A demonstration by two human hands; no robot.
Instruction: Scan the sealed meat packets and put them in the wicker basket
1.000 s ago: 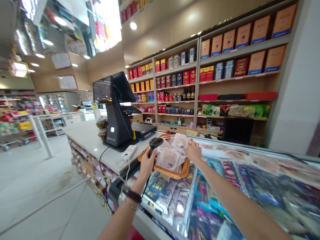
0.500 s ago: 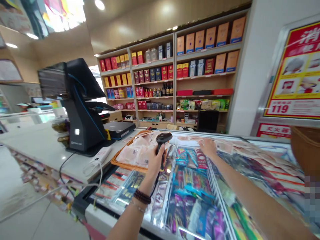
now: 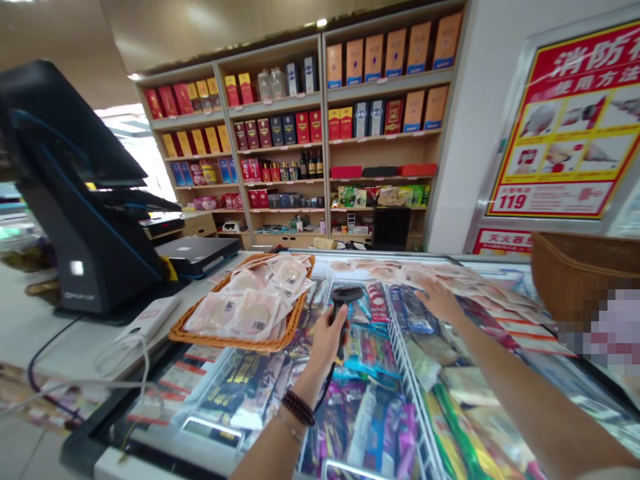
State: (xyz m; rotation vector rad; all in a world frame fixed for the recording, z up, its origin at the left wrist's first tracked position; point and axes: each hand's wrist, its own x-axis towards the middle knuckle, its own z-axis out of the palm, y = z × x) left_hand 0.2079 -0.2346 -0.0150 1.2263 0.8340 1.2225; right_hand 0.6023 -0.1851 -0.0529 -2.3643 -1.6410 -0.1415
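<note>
My left hand (image 3: 327, 339) is wrapped round the handle of a black handheld scanner (image 3: 347, 294), held above the glass top of a freezer. A dark beaded bracelet (image 3: 299, 407) is on that wrist. My right hand (image 3: 440, 299) reaches over the glass to a row of flat clear packets (image 3: 407, 272) with pinkish round contents; its fingers touch or hover at the near edge of them, slightly blurred. Left of the scanner, an orange-brown wicker basket (image 3: 273, 345) holds several similar packets (image 3: 255, 312).
A black register screen on a stand (image 3: 75, 200) rises at the left, beside a flat dark device (image 3: 200, 253) and a white device with cables (image 3: 150, 319). A brown basket (image 3: 575, 267) stands at the right. Shelves of boxes (image 3: 305, 147) line the back.
The view has turned right and come closer to the freezer. My left hand with the scanner is farther from the wicker basket. My right hand has moved rightward along the packets.
</note>
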